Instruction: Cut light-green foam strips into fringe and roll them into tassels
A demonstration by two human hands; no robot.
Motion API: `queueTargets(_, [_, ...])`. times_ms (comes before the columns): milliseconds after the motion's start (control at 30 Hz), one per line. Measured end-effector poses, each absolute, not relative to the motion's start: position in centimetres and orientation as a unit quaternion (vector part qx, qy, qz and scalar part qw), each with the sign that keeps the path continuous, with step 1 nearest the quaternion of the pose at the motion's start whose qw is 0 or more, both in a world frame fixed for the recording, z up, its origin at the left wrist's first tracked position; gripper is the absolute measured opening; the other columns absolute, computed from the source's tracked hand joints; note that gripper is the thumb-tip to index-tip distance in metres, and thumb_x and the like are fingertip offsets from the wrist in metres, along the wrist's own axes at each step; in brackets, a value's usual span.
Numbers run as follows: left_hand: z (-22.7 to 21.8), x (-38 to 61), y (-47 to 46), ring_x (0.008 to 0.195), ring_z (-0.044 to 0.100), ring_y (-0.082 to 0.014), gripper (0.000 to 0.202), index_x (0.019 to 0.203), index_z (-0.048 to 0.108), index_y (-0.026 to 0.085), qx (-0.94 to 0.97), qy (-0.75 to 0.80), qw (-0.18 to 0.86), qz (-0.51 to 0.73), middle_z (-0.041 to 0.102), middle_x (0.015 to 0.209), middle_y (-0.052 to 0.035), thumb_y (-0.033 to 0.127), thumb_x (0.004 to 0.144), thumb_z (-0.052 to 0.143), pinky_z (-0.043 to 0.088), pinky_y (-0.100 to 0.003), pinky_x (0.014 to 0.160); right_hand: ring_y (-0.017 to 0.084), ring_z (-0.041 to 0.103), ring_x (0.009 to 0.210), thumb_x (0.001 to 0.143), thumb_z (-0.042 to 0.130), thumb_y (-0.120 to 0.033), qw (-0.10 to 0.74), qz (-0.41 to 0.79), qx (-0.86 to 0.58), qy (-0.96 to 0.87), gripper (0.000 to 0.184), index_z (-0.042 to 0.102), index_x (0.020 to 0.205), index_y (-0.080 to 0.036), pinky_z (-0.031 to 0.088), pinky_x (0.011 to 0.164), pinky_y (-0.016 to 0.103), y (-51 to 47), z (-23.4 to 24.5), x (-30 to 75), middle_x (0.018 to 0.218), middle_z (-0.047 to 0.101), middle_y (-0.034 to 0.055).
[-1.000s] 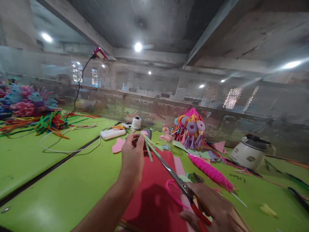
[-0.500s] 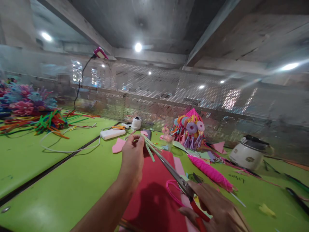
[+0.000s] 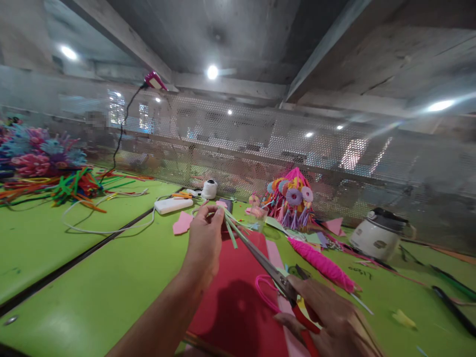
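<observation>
Pinched between the thumb and fingers of my left hand is a pale green paper fringe, its thin strips fanning out to the right. My right hand grips a pair of scissors by the red handles. The long metal blades reach up and left to the strips, and look nearly closed; whether they touch the paper I cannot tell. Below both hands lies a red sheet, with pale pink paper showing along its right side. A pink cord loop rests on it near the scissors.
A bright pink yarn bundle lies on the green table right of the sheet. Behind stand a clear cup, tasselled paper ornaments and a white kettle. A white power bank and pipe cleaners lie leftward.
My view has shifted slightly, so the kettle and yarn bundle appear a little further left. Both hands, the fringe and the scissors hold almost the same position.
</observation>
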State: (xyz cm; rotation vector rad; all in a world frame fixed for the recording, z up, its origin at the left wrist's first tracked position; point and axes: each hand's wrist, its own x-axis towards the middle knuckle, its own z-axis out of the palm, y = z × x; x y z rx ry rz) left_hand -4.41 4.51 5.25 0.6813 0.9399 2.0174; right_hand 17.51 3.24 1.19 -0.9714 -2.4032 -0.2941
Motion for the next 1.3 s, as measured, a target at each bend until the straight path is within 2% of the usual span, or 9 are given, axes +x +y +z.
queueTargets(233, [5.2,-4.5,4.6,0.050,0.059,-0.0115,0.019,0.078,0.051,0.016,0.289,0.377,0.383,0.792,0.055,0.058,0.0036,0.030,0.069,0.061,0.051,-0.026,0.051,0.019,0.063,0.065,0.079,0.057,-0.045,0.277,-0.119,-0.345,-0.889,0.029,0.058,0.098,-0.023,0.049,0.053,0.027,3.2,1.4,17.3,0.076,0.065,0.0022])
queueTargets(400, [5.2,-4.4,4.4,0.054,0.055,-0.0092,0.019,0.077,0.053,0.016,0.288,0.402,0.361,0.791,0.051,0.062,0.0034,0.031,0.068,0.061,0.050,-0.023,0.050,0.018,0.062,0.066,0.085,0.048,-0.029,0.249,-0.108,-0.363,-0.891,0.014,0.058,0.092,-0.024,0.044,0.054,0.025,3.5,0.9,17.6,0.074,0.064,0.0020])
queueTargets(600, [5.0,-4.4,4.4,0.055,0.050,-0.0083,0.023,0.073,0.054,0.015,0.282,0.419,0.350,0.789,0.052,0.064,0.0024,0.033,0.064,0.064,0.049,-0.021,0.049,0.016,0.059,0.062,0.082,0.044,-0.016,0.241,-0.080,-0.367,-0.895,0.018,0.059,0.089,-0.023,0.039,0.054,0.023,3.6,0.6,17.5,0.072,0.065,0.0020])
queueTargets(700, [4.8,-4.5,4.7,0.053,0.050,-0.0081,0.026,0.072,0.055,0.015,0.283,0.419,0.341,0.792,0.053,0.063,0.0025,0.036,0.061,0.066,0.048,-0.022,0.049,0.016,0.059,0.061,0.082,0.045,-0.018,0.247,-0.069,-0.369,-0.893,0.017,0.060,0.088,-0.023,0.040,0.054,0.023,3.8,0.4,17.4,0.069,0.065,0.0011])
queueTargets(867, [4.5,-4.7,5.1,0.049,0.051,-0.0093,0.024,0.072,0.057,0.015,0.286,0.433,0.328,0.789,0.055,0.059,0.0019,0.036,0.062,0.064,0.046,-0.021,0.045,0.016,0.062,0.061,0.085,0.044,-0.029,0.268,-0.058,-0.356,-0.893,0.018,0.060,0.084,-0.023,0.041,0.051,0.022,4.0,0.3,17.3,0.071,0.067,0.0021])
queueTargets(1033, [4.3,-4.8,5.4,0.047,0.051,-0.0092,0.020,0.073,0.057,0.014,0.292,0.443,0.313,0.788,0.055,0.058,0.0015,0.032,0.065,0.061,0.043,-0.020,0.042,0.016,0.062,0.068,0.083,0.048,-0.022,0.259,-0.023,-0.376,-0.890,0.011,0.058,0.088,-0.024,0.045,0.059,0.023,3.3,1.0,16.7,0.077,0.066,0.0008])
queueTargets(1167, [3.8,-4.6,5.7,0.046,0.049,-0.0081,0.019,0.074,0.056,0.014,0.292,0.436,0.325,0.787,0.053,0.058,0.0027,0.031,0.067,0.060,0.043,-0.020,0.042,0.016,0.061,0.068,0.086,0.045,-0.028,0.244,-0.001,-0.389,-0.889,0.013,0.057,0.086,-0.023,0.046,0.059,0.023,3.4,0.9,16.6,0.079,0.066,0.0025])
queueTargets(1300, [3.6,-4.2,5.8,0.046,0.049,-0.0082,0.017,0.074,0.054,0.015,0.290,0.426,0.328,0.792,0.053,0.058,0.0026,0.031,0.068,0.059,0.043,-0.019,0.042,0.017,0.063,0.067,0.083,0.048,-0.031,0.245,-0.012,-0.370,-0.896,0.013,0.058,0.083,-0.023,0.047,0.059,0.024,4.3,0.2,17.0,0.078,0.067,0.0024])
